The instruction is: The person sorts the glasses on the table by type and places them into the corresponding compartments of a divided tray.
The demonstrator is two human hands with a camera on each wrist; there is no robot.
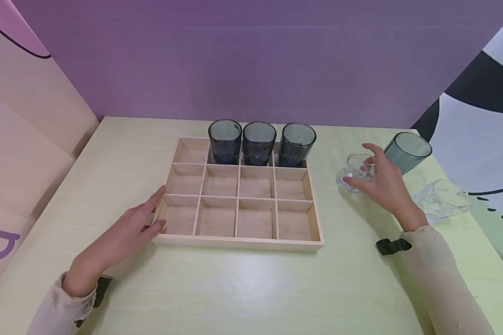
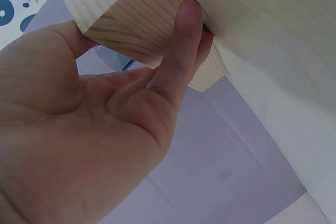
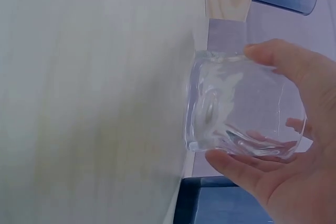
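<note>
My left hand (image 1: pixel 123 232) holds the left side of a wooden compartment tray (image 1: pixel 239 243). Its thumb lies over the rim near the front corner. In the left wrist view, fingers (image 2: pixel 181 51) press low against the outer wall. At the right, my right hand (image 1: pixel 383 184) is around a clear wavy-walled glass (image 3: pixel 226 103), thumb on one side and fingers on the other. The glass's base is down at the table. Three dark blue-grey tumblers (image 1: pixel 225 144) stand in a row in the tray's back compartments; the back left one holds none.
Behind the right hand a blue-grey tumbler (image 1: pixel 407 153) stands near the table's right edge. A second clear glass (image 1: pixel 442 200) is beside the right wrist. A purple panel (image 1: pixel 251 60) rises along the table's back edge.
</note>
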